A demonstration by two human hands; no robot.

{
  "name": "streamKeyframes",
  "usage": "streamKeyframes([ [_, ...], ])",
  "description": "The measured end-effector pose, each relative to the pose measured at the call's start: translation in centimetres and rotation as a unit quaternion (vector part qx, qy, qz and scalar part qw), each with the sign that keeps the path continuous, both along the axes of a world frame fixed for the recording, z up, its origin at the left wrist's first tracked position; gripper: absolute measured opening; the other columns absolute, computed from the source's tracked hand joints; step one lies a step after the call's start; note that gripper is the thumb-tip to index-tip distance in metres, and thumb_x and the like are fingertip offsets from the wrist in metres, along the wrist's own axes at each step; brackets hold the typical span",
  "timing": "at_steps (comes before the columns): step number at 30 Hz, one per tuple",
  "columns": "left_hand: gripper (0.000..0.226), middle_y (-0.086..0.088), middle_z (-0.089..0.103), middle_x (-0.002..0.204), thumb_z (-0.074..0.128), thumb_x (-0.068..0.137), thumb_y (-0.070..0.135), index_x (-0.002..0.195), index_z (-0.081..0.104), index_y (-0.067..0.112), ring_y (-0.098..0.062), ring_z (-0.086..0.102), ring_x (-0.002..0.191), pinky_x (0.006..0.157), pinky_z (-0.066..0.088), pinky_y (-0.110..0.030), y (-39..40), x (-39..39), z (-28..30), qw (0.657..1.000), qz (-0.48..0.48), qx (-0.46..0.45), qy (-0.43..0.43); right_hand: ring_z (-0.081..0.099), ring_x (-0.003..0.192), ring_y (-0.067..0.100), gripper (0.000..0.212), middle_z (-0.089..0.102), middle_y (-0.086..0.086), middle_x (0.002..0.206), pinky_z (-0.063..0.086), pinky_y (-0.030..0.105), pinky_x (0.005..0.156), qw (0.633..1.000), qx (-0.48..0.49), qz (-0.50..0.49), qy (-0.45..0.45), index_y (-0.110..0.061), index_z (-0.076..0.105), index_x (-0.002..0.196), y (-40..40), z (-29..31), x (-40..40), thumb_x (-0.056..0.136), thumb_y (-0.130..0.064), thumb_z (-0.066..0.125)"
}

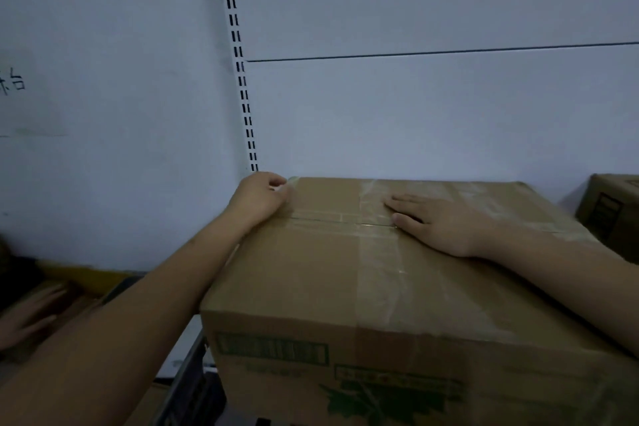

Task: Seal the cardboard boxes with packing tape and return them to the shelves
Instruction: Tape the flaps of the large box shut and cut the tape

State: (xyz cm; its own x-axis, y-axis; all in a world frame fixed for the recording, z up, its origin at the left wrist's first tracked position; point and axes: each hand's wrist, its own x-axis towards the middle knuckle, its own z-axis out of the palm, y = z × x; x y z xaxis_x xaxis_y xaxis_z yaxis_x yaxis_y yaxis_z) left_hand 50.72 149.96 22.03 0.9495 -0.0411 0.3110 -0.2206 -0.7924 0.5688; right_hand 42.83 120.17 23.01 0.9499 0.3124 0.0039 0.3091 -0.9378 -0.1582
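Pinching a loose end of clear tape (292,180) at the far-left top corner, the left hand (259,201) is curled, while the right hand (435,221) lies flat along the seam of the cardboard box (311,273) on the shelf. Stiff-walled and probably hefty, it looks best gripped low at both ends, since the taped top is likely slick.

The shelf (188,361) barely shows, just a pale strip with a dark metal front edge at lower left, beside a slotted white upright (242,79) on the back panel. On it sits a big taped cardboard box (311,270), green print on its near face. Far right, a second cardboard box (612,211) sits close by, apart from it.
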Motion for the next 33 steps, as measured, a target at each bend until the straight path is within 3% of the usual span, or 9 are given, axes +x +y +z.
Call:
streamKeyframes([
  [3,0.060,-0.005,0.033,0.160,0.049,0.101,0.046,0.151,0.040,0.016,-0.021,0.032,0.146,0.116,0.024,-0.027,-1.9,-2.4,2.6,0.965,-0.078,0.231,0.095,0.017,0.151,0.015,0.062,0.008,-0.006,0.167,0.010,0.023,0.117,0.999,-0.041,0.002,0.018,-0.025,0.016,0.159,0.0,1.7,-0.8,0.105,-0.052,0.029],
  [6,0.060,0.003,0.042,0.154,0.044,0.099,0.056,0.150,0.041,0.024,-0.010,0.044,0.135,0.106,0.032,-0.014,-5.7,-8.1,5.8,0.928,-0.175,0.308,0.117,0.018,0.151,0.023,0.069,0.002,0.001,0.167,0.016,0.036,0.120,0.996,-0.053,-0.067,0.012,-0.022,0.011,0.160,-3.1,4.3,-3.2,0.103,-0.055,0.031],
  [8,0.073,0.017,0.046,0.148,0.034,0.087,0.077,0.148,0.041,0.036,0.004,0.046,0.123,0.093,0.034,-0.005,-9.6,-12.9,7.1,0.919,-0.252,0.291,0.084,0.027,0.148,0.027,0.063,0.020,0.008,0.164,0.024,0.040,0.119,0.987,-0.001,-0.156,-0.041,-0.018,0.022,0.158,-6.8,5.4,-6.6,0.105,-0.052,0.030],
  [12,0.077,0.030,0.016,0.157,0.027,0.085,0.076,0.155,0.009,0.049,0.012,0.020,0.131,0.106,0.017,-0.014,-18.9,-20.8,5.7,0.880,-0.360,0.307,0.048,0.061,0.111,0.028,0.052,0.064,0.015,0.125,0.047,0.035,0.090,0.938,0.160,-0.302,-0.060,-0.006,0.062,0.127,-12.4,3.4,-14.7,0.107,-0.042,0.031],
  [18,0.096,0.022,-0.024,0.159,0.024,0.066,0.097,0.141,-0.026,0.063,-0.016,-0.009,0.153,0.122,0.003,-0.048,-23.4,-21.0,0.9,0.868,-0.311,0.382,0.059,0.074,0.089,0.020,0.034,0.077,0.007,0.097,0.059,0.031,0.079,0.674,0.680,-0.287,0.020,-0.010,0.068,0.112,-16.0,-3.4,-16.0,0.107,-0.030,0.040],
  [19,0.095,0.025,-0.025,0.157,0.021,0.063,0.100,0.138,-0.026,0.066,-0.016,-0.011,0.152,0.123,0.002,-0.048,-23.2,-21.0,0.5,0.870,-0.304,0.384,0.056,0.074,0.091,0.019,0.029,0.076,0.007,0.100,0.058,0.030,0.080,0.679,0.667,-0.306,0.005,-0.012,0.065,0.117,-16.4,-5.3,-15.3,0.107,-0.026,0.042],
  [25,0.097,0.029,-0.008,0.155,0.013,0.050,0.107,0.139,-0.008,0.072,-0.008,0.000,0.152,0.125,0.012,-0.045,-23.4,-21.2,0.1,0.898,-0.294,0.327,0.022,0.047,0.123,0.028,0.048,0.052,0.009,0.133,0.039,0.036,0.096,0.920,0.156,-0.353,-0.061,-0.013,0.055,0.132,-18.7,-16.7,-11.9,0.097,-0.047,0.054],
  [28,0.113,0.025,0.001,0.161,0.021,0.051,0.103,0.152,0.007,0.054,-0.005,0.002,0.151,0.125,0.011,-0.039,-23.6,-21.6,0.0,0.911,-0.275,0.306,0.032,0.053,0.110,0.028,0.027,0.055,0.013,0.119,0.038,0.033,0.083,0.912,0.155,-0.369,-0.090,-0.008,0.061,0.110,-19.1,-17.7,-11.3,0.103,-0.031,0.048],
  [33,0.111,0.022,-0.003,0.162,0.016,0.054,0.102,0.152,0.002,0.052,-0.006,-0.001,0.152,0.123,0.008,-0.037,-24.8,-21.9,0.4,0.905,-0.273,0.320,0.059,0.049,0.067,0.017,0.028,0.058,0.011,0.090,0.042,0.036,0.059,0.811,0.456,-0.364,-0.050,-0.010,0.057,0.099,-18.0,-13.6,-13.4,0.103,-0.034,0.044],
])
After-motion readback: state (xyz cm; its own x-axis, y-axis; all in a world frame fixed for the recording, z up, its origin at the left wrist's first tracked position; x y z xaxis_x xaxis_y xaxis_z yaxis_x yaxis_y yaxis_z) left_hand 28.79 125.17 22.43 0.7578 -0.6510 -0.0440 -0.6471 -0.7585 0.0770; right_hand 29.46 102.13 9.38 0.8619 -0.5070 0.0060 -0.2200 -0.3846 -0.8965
